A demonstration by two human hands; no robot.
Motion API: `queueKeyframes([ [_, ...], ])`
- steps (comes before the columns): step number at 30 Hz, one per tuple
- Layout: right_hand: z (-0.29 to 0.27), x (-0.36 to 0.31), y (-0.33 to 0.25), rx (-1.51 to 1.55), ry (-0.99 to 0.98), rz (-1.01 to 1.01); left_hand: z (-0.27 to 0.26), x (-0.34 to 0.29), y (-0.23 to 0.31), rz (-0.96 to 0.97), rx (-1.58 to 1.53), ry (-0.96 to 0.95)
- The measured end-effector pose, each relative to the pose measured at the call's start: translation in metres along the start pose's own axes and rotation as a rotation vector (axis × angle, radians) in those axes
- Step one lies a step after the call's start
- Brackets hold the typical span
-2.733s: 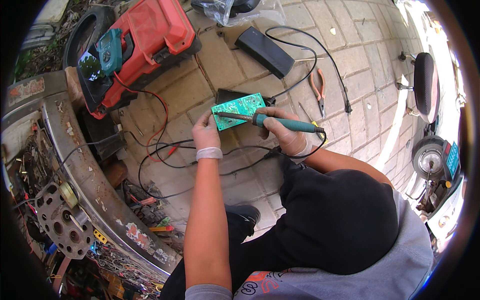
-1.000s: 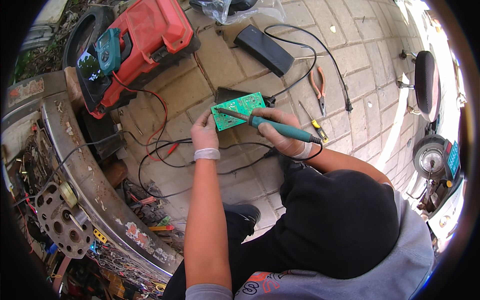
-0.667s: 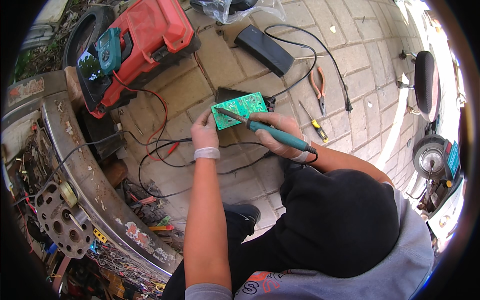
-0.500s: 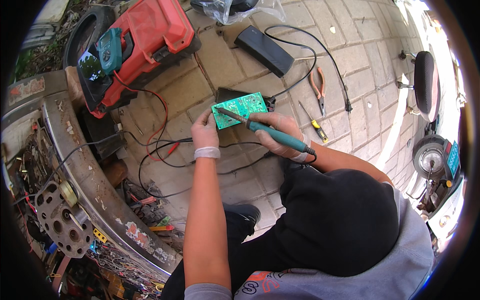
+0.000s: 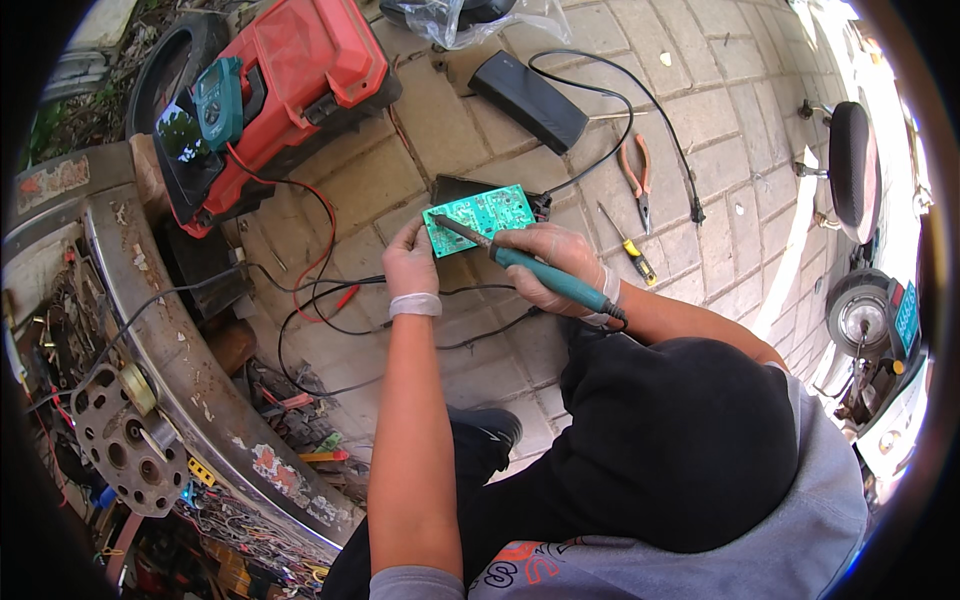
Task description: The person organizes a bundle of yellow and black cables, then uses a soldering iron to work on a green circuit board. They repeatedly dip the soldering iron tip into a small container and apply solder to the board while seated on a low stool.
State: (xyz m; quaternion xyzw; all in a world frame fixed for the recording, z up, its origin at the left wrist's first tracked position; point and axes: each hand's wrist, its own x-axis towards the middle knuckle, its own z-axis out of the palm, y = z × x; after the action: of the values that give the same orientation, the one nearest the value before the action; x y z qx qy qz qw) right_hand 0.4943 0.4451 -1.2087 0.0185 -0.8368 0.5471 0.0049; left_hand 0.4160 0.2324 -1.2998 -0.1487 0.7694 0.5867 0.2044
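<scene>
My gloved left hand (image 5: 411, 266) grips the left end of a green circuit board (image 5: 490, 212), with its soldered side facing up. In my gloved right hand (image 5: 555, 262) is a soldering iron (image 5: 560, 282) with a teal handle, closed in the fingers. Its metal shaft slants to the left across the board, and the tip rests on or just over the board's left part, close to my left fingertips. Behind the board lies an open black casing (image 5: 462, 187), partly covered by it. The black iron cord hangs from the handle beside my right wrist.
A red toolbox (image 5: 310, 60) carrying a teal multimeter (image 5: 218, 100) stands at upper left. A black casing half (image 5: 528, 100), pliers (image 5: 636, 178) and a yellow screwdriver (image 5: 636, 260) lie on the paving. Cables (image 5: 330, 290) cross the ground by my left arm. A rusty metal rim (image 5: 170, 300) curves at left.
The iron's handle and my right hand have shifted very slightly left and down. The board and my left hand stay in place.
</scene>
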Motion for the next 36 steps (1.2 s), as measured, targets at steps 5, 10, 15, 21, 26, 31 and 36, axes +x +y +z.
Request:
queueKeyframes([
  [5, 0.004, 0.001, 0.001, -0.008, 0.05, -0.023, 0.001, -0.002, 0.003, -0.002, -0.005, 0.0],
  [10, 0.002, 0.002, -0.001, -0.018, 0.02, 0.027, 0.002, -0.003, 0.006, 0.006, 0.004, -0.003],
  [15, 0.001, 0.004, -0.002, -0.058, 0.0, 0.029, 0.002, -0.002, 0.005, 0.002, 0.012, -0.002],
  [21, 0.009, 0.002, 0.004, -0.018, 0.086, -0.052, 0.002, -0.002, 0.004, -0.002, 0.037, 0.023],
  [26, 0.011, -0.001, 0.01, -0.004, 0.089, -0.038, 0.0, 0.001, -0.001, 0.008, 0.061, 0.012],
  [31, 0.014, -0.006, 0.01, -0.021, 0.043, -0.002, -0.002, 0.004, -0.01, -0.003, 0.054, 0.021],
  [36, 0.014, -0.006, 0.009, -0.04, 0.018, 0.07, -0.003, 0.004, -0.015, 0.024, 0.03, 0.01],
])
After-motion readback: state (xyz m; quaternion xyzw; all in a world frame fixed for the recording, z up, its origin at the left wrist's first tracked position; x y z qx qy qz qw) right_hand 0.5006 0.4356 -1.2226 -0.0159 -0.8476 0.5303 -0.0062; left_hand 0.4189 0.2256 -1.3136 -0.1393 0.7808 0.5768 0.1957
